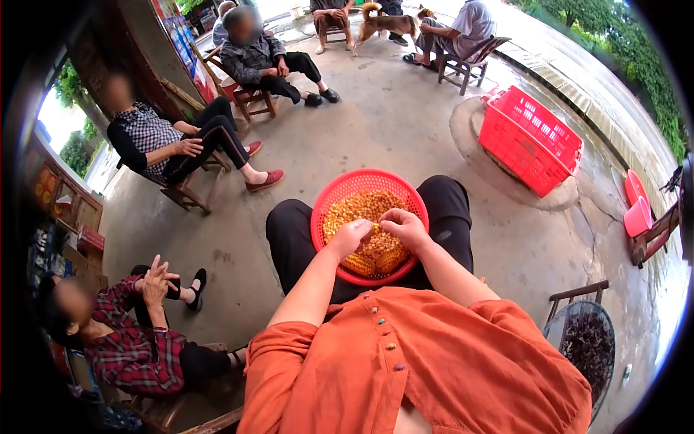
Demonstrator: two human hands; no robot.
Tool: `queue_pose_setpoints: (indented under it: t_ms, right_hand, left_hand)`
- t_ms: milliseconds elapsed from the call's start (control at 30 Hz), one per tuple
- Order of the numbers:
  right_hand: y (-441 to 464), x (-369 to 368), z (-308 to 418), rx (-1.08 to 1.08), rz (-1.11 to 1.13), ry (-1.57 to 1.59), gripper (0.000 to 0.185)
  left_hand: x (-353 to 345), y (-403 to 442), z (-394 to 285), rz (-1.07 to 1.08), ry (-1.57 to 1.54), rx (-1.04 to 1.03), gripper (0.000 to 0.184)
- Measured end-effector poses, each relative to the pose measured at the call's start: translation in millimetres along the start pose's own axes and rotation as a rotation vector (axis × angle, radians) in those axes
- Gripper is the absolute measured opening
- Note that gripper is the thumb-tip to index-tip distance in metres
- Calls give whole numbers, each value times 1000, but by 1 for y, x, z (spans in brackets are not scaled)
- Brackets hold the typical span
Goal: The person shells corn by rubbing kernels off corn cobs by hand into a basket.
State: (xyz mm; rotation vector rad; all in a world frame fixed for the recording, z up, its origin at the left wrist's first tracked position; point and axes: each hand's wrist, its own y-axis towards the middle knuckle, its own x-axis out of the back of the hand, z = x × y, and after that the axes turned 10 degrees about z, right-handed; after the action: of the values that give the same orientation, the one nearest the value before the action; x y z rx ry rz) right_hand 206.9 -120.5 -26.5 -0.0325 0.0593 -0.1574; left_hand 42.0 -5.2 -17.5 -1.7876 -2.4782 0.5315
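A red perforated plastic basket (pixel 320 210) rests on my lap, holding loose corn kernels (pixel 365 206). Two ears of corn (pixel 390 258) lie among the kernels at the basket's near side. Over the middle of the basket, my left hand (pixel 352 239) and my right hand (pixel 406 227) come close together with bent, pinching fingers. A small yellow piece of corn (pixel 375 226) shows between the fingertips of both hands; its full shape is hidden by the fingers.
A large red crate (pixel 531 141) stands ahead to the right on the concrete floor (pixel 376 130). Seated people (pixel 170 145) line the left side and the back. A dog (pixel 387 25) stands far ahead. A basket of dark dried material (pixel 589 343) sits at right.
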Motion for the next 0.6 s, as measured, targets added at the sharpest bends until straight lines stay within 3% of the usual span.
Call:
queue_pose_setpoints:
  t_ms: [300, 400, 467, 600]
  right_hand:
    - [-5, -4, 11, -22, 34, -200, 17]
    - [-6, -4, 14, 57, 32, -350, 15]
    - [-6, -3, 16, 192, 34, -617, 13]
    - [-8, -6, 17, 259, 1, -720, 13]
  left_hand:
    - [3, -1, 1, 24, 45, -6, 24]
    - [5, 2, 4, 29, 113, -3, 25]
    - [4, 2, 5, 24, 157, -5, 25]
    - [1, 9, 13, -37, 256, -105, 27]
